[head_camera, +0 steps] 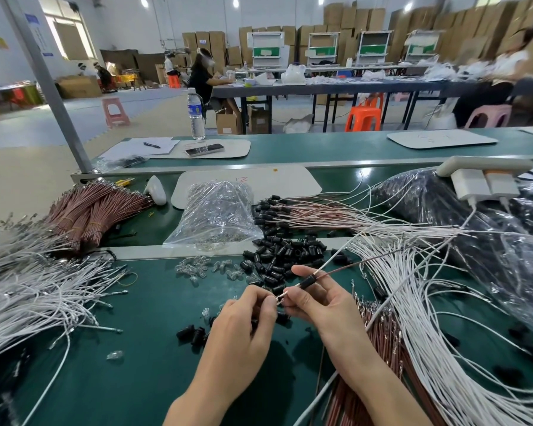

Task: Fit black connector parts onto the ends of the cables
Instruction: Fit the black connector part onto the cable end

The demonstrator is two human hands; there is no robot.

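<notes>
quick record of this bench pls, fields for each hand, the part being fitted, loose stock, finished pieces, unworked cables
left: left hand pinches the tips of a thin white and brown cable pair
right: right hand grips the small black tubular connector part
part state: threaded on that pair, tips poking out
loose stock: heap of black connector parts on the green bench mat, small clear glassy pieces beside it
finished: cables with black ends behind the heap
unworked: sprawl of white cables and tied brown cable bundles, left

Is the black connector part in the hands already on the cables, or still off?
On: the black connector part sits around the cables, whose ends stick out toward the left hand.
</notes>
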